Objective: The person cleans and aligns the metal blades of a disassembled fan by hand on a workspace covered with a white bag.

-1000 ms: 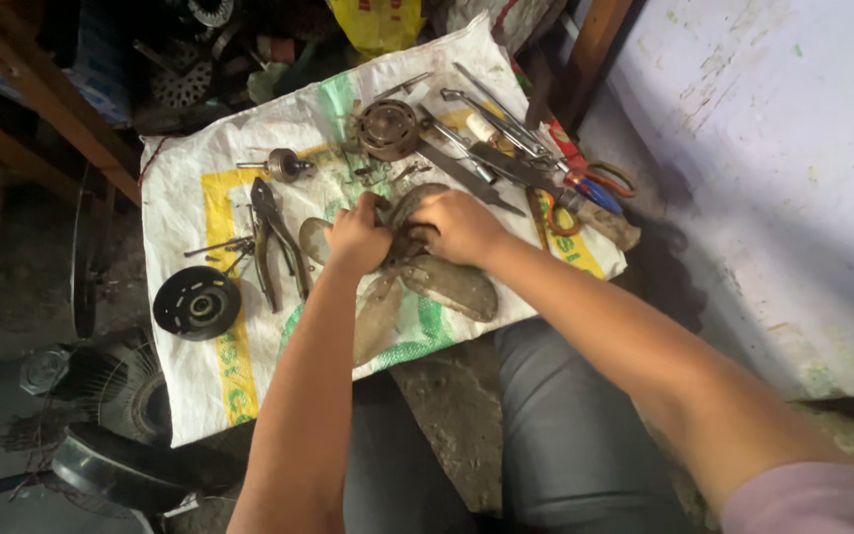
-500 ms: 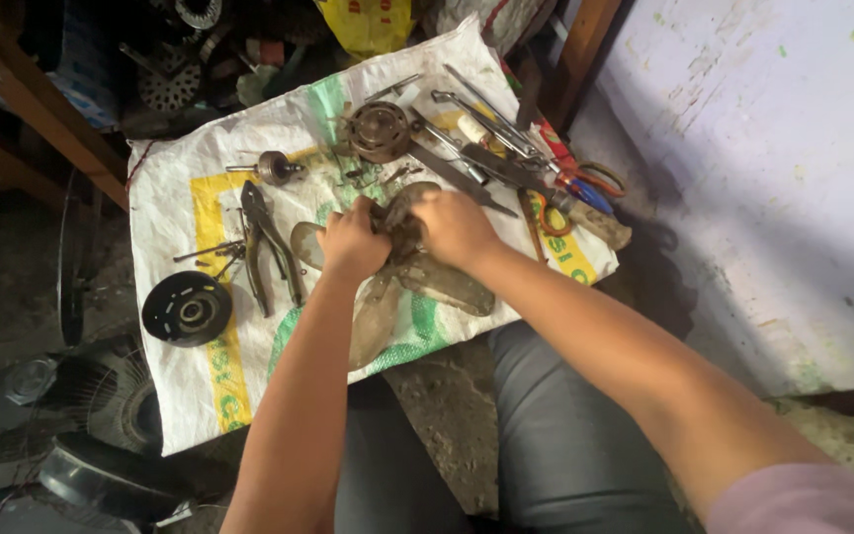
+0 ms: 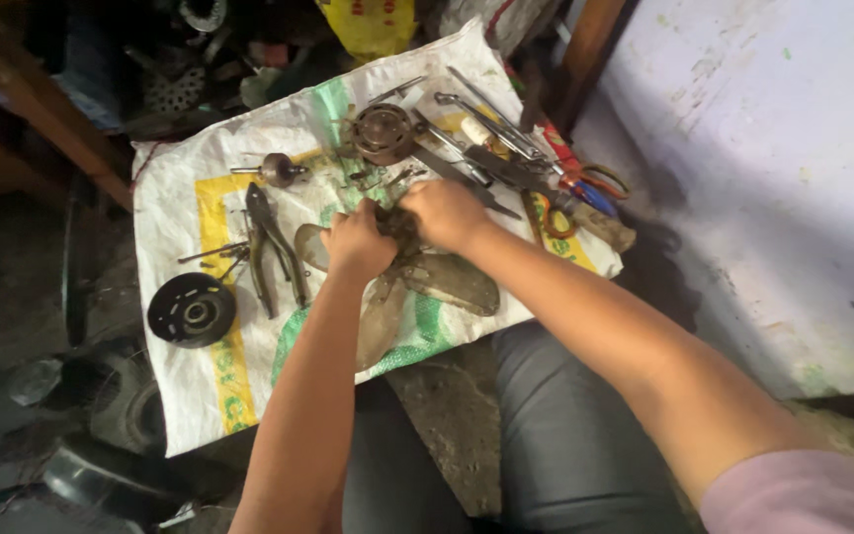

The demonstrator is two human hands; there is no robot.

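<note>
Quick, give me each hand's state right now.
Left hand: closed on the hub of the dusty fan blade.
Right hand: closed on the same hub, from the other side.

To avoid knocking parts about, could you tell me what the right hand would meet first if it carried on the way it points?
The right hand points toward the left hand, which already grips the same fan hub; beyond lie the pliers.

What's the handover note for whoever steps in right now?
Left hand: closed on the hub of the dirty fan blade.
Right hand: gripping the same hub from the other side.
Fan blade lies on the white sack; pliers and black round disc to its left, round motor part and scissors beyond.
Done: unclear.
Left: hub still in both hands.
</note>
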